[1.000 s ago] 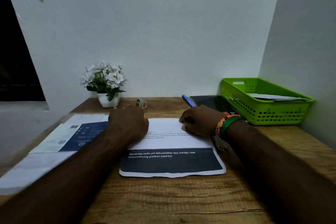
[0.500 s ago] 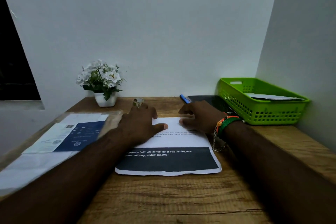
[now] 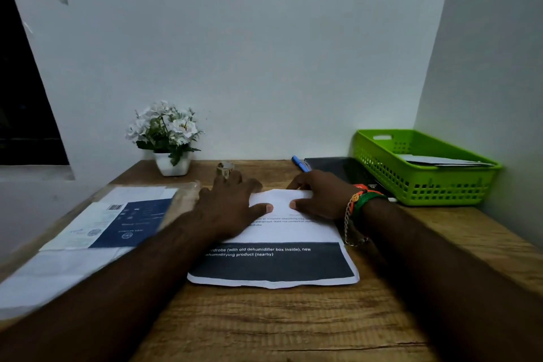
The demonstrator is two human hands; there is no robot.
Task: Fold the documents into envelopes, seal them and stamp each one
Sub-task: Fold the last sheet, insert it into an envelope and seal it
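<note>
My left hand [image 3: 232,206] and right hand [image 3: 318,195] lie flat, fingers straight, pressing the folded document [image 3: 282,239] (dark band nearest me) onto the wooden surface [image 3: 293,326], green basket [image 3: 423,185] at two o'clock.

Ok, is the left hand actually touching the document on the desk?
Touching. The head view shows the left hand lying flat on the document, its thumb pressed on the white upper part with no gap. The right hand presses the sheet beside it.

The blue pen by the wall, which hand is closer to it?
The right hand. It rests on the document just in front of the blue pen. The left hand lies farther left on the same sheet.
</note>
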